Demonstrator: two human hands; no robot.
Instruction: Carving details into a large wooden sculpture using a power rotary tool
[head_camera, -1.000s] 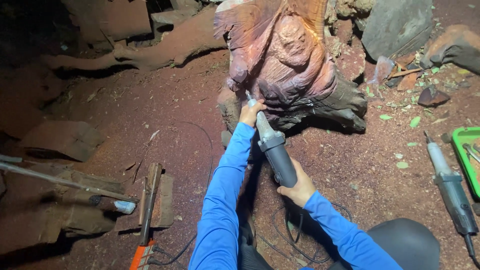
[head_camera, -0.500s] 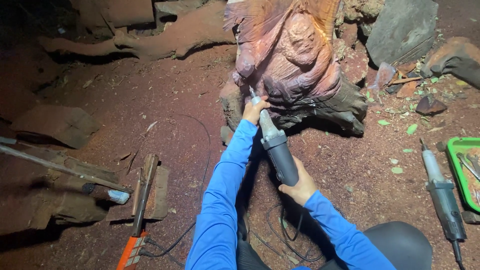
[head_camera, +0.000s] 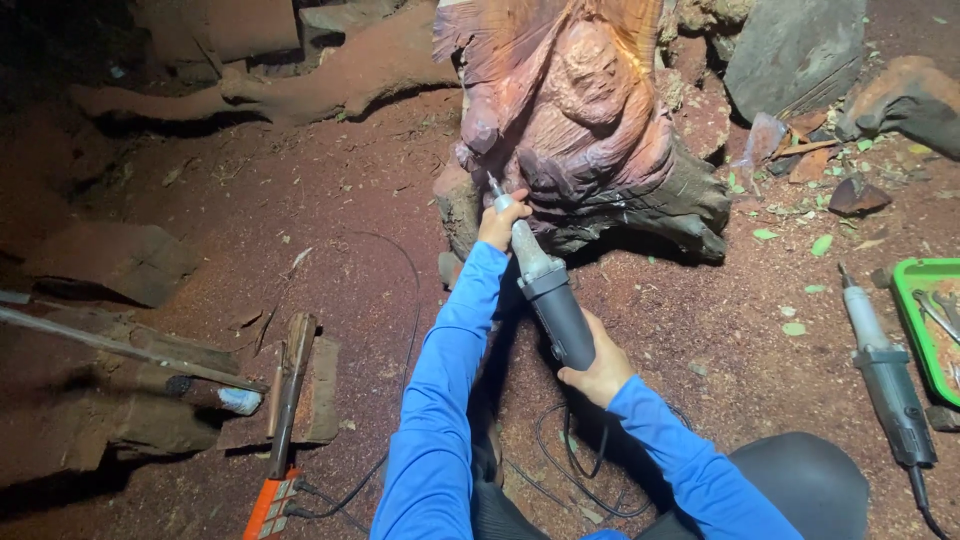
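The carving (head_camera: 580, 110) blocks the way ahead of both hands. Open red ground (head_camera: 330, 220) lies to its left, crossed only by a thin cable (head_camera: 405, 270). Further left, planks (head_camera: 300, 385) and a rod (head_camera: 120, 345) crowd the floor. Right, a second grinder (head_camera: 885, 375) and green tray (head_camera: 925, 320) hem the edge.

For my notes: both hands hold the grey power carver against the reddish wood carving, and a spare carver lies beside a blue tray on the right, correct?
Nearly: the head view shows the tray is green, not blue. The rest stands.

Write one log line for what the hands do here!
left hand: grips grinder front | right hand: grips rear | tip: at wood carving
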